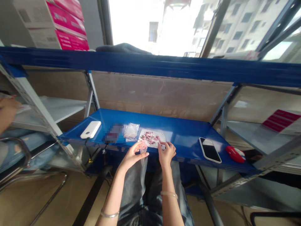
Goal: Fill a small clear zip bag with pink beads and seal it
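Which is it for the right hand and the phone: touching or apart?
Apart. The head view shows bare blue tabletop between the right hand and the phone.

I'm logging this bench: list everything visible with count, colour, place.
Pieces: many, pink and dark, on sheet
Sheet: one, white, table front
Bag stack: one, clear, left of sheet
Blurred item: one, dark, beside stack
Power bank: one, white, table left
Phone: one, white-edged, table right
Object: one, red and white, beside phone
Table: one, blue, centre
Shelf: one, blue, above
Boxes: several, pink-white, both sides
Window: one, bright, behind
Other person: one, left edge
Bracelets: two, pale, foreground
Left hand: one, sheet's left
Right hand: one, sheet's right
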`<state>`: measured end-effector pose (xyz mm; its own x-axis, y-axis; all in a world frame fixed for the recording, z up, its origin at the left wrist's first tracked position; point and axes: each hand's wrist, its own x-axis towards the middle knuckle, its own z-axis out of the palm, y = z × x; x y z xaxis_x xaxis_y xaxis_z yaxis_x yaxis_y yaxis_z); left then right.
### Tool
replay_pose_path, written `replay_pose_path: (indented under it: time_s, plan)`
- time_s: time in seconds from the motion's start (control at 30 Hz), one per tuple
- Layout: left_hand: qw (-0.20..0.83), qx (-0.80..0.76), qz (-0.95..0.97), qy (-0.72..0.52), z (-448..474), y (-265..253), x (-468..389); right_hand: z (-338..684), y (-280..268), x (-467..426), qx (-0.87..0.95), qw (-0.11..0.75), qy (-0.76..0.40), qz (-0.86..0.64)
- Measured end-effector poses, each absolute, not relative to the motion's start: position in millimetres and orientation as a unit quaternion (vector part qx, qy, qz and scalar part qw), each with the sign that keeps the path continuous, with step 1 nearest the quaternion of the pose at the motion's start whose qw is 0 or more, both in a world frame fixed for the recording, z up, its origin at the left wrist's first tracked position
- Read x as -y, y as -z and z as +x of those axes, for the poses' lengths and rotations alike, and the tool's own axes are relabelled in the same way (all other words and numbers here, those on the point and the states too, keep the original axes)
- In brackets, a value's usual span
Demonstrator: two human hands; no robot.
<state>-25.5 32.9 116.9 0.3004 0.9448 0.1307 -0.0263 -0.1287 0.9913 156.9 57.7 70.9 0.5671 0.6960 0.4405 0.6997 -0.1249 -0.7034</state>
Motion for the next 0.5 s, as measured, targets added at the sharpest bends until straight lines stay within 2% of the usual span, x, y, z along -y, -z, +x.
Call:
replay_pose_path:
  time_s: [0.5]
  plan:
    - [0.55,-0.385,0.612,-0.419,-27.3,-118.2,-32.5,161.7,-68.9,-57.0,0.481,0.457,0.012,-0.748]
